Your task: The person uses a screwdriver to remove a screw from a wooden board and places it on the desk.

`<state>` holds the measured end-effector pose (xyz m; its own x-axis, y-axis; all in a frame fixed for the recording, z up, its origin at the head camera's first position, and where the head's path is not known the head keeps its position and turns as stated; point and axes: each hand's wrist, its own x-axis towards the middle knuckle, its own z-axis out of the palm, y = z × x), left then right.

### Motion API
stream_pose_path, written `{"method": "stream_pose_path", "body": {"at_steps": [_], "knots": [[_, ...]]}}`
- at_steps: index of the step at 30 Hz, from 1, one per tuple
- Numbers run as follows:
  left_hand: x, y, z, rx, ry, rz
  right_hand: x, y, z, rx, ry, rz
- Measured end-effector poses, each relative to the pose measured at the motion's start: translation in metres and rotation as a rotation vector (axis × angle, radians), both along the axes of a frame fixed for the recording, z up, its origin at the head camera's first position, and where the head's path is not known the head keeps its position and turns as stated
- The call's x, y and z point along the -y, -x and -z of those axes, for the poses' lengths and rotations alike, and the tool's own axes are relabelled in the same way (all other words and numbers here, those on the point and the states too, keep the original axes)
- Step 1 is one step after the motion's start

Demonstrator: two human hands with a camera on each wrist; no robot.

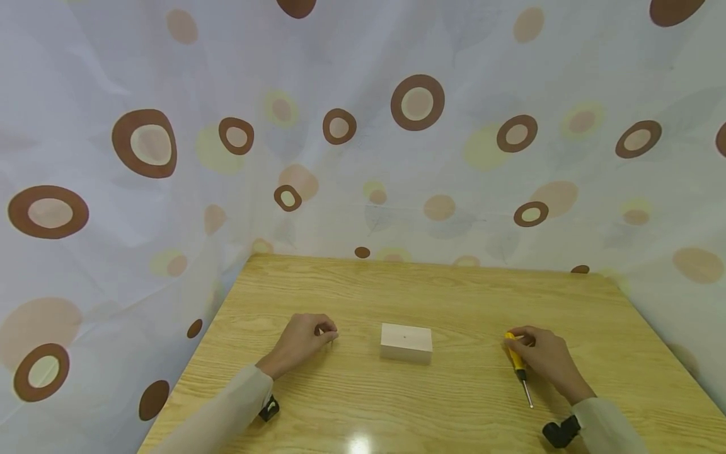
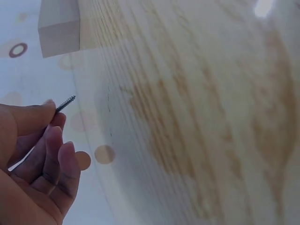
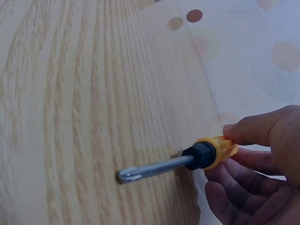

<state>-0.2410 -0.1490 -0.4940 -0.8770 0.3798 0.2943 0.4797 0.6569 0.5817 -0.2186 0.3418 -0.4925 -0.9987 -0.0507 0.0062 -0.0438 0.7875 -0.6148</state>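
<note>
Between thumb and fingertips my left hand (image 1: 303,337) pinches a small dark screw (image 2: 65,103), its threaded point sticking out past the fingers in the left wrist view. Over on the right side of the table, my right hand (image 1: 546,356) holds a screwdriver (image 1: 516,360) by its yellow handle. Its metal shaft (image 3: 154,169) slants toward the near edge in the head view, with a cross-shaped tip. A pale wooden block (image 1: 406,342) lies on the table between the two hands, a small dark hole in its top face. Neither hand touches the block.
The wood-grain table (image 1: 431,290) is bordered at the back and sides by a white curtain (image 1: 363,164) with brown and yellow spots. Dark wrist cameras (image 1: 270,408) sit at both light sleeves (image 1: 232,403).
</note>
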Motion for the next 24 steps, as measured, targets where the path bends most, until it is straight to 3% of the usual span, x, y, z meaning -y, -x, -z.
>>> {"method": "stream_pose_path", "body": {"at_steps": [15, 24], "knots": [[0.003, 0.0001, 0.0049, 0.093, 0.08, -0.091, 0.0005, 0.0001, 0.0028, -0.018, 0.011, -0.017], [0.0032, 0.0011, 0.0063, 0.107, 0.083, -0.082, 0.002, -0.0002, 0.0011, -0.001, 0.003, -0.022]]}}
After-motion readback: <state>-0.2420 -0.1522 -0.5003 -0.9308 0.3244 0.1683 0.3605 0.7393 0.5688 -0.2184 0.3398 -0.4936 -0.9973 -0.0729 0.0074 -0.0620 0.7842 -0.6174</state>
